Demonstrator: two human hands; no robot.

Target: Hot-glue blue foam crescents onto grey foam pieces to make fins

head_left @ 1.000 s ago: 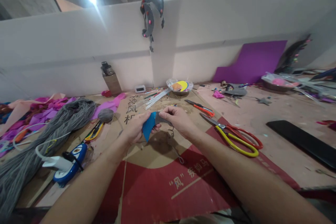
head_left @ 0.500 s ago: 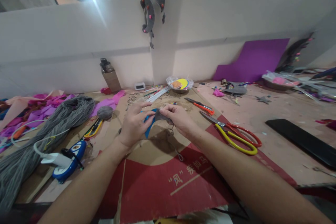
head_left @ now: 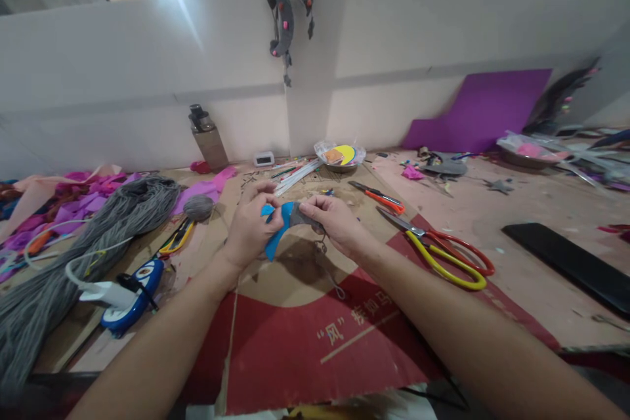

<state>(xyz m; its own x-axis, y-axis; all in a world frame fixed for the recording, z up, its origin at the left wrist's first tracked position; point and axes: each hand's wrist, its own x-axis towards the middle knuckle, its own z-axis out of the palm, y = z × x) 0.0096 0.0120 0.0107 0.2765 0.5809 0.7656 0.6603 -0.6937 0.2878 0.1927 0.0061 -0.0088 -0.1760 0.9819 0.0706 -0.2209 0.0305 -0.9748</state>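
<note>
My right hand (head_left: 335, 220) pinches a small grey felt piece (head_left: 298, 214) between thumb and fingers, above the cardboard. Against the grey piece's left side lies a blue felt piece (head_left: 278, 235), with one end hanging down. My left hand (head_left: 253, 223) is closed, thumb and fingertips pinched on the blue felt piece. A thin grey cord (head_left: 335, 283) with a looped end dangles below my right hand. Part of the grey piece is hidden behind the right fingers.
Large scissors (head_left: 438, 243) with red and yellow handles and an orange cutter (head_left: 378, 198) lie right of the hands. A black phone-like slab (head_left: 566, 266) is farther right. Grey yarn (head_left: 108, 230), a yarn ball (head_left: 199, 208) and a power strip (head_left: 132, 305) are at left.
My left fingers have closed from a spread pose onto the blue piece, which shows more of its surface now. My right hand keeps its pinch. The view has shifted slightly.
</note>
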